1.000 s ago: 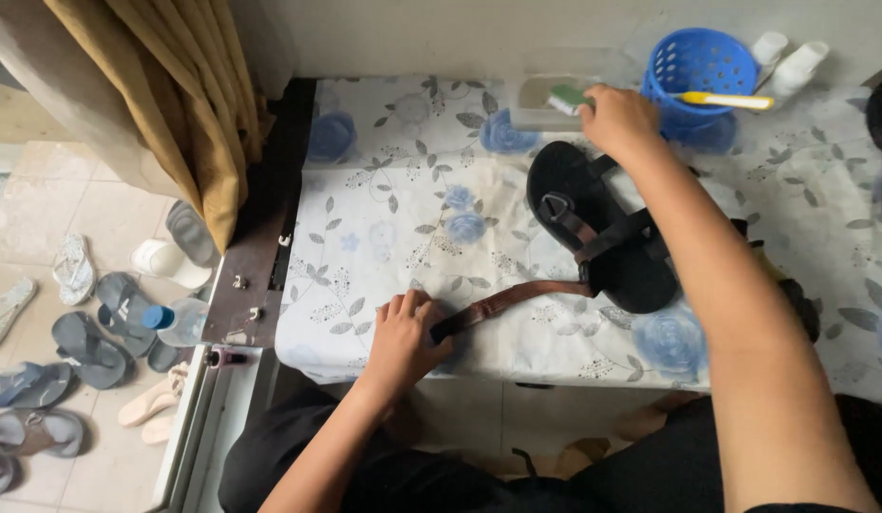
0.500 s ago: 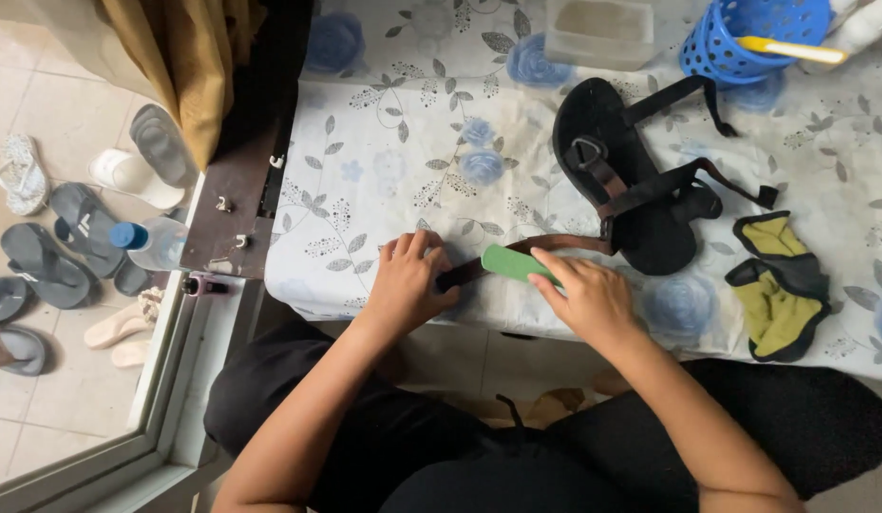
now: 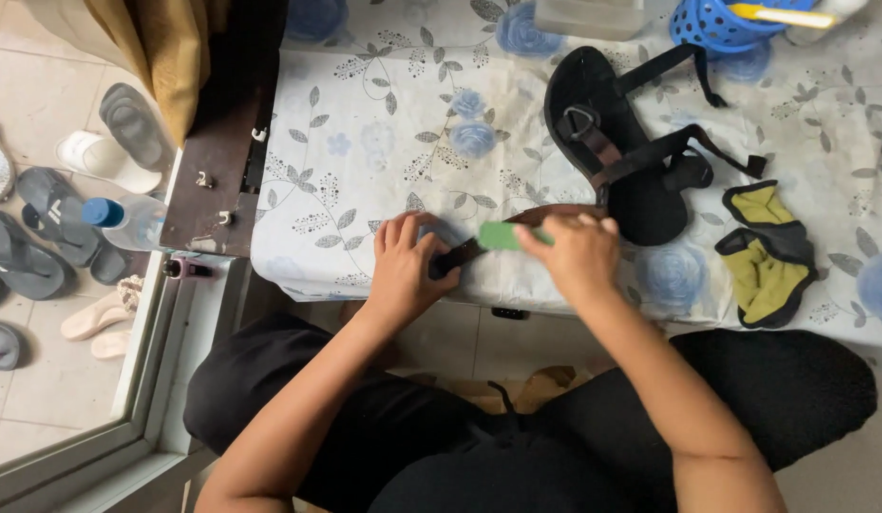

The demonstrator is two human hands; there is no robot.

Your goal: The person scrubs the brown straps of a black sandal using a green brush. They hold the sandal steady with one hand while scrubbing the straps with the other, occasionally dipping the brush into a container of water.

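A black sandal point(image 3: 602, 142) with dark straps lies on a floral tablecloth point(image 3: 384, 142). One brown strap point(image 3: 555, 215) runs from it toward the table's near edge. My left hand point(image 3: 403, 261) presses the strap's free end flat on the cloth. My right hand point(image 3: 574, 252) holds a small flat green block point(image 3: 502, 236) against the strap, right beside my left fingers.
A yellow and black pad point(image 3: 764, 252) lies right of the sandal. A blue basket point(image 3: 735, 21) and a clear plastic box point(image 3: 593, 14) stand at the far edge. Several slippers point(image 3: 42, 237) and a water bottle point(image 3: 127, 220) lie on the floor at left, by a curtain point(image 3: 165, 47).
My right hand came back from the blue basket with the green block and now holds it on the strap. My left hand stayed on the strap end. The view tilted down.
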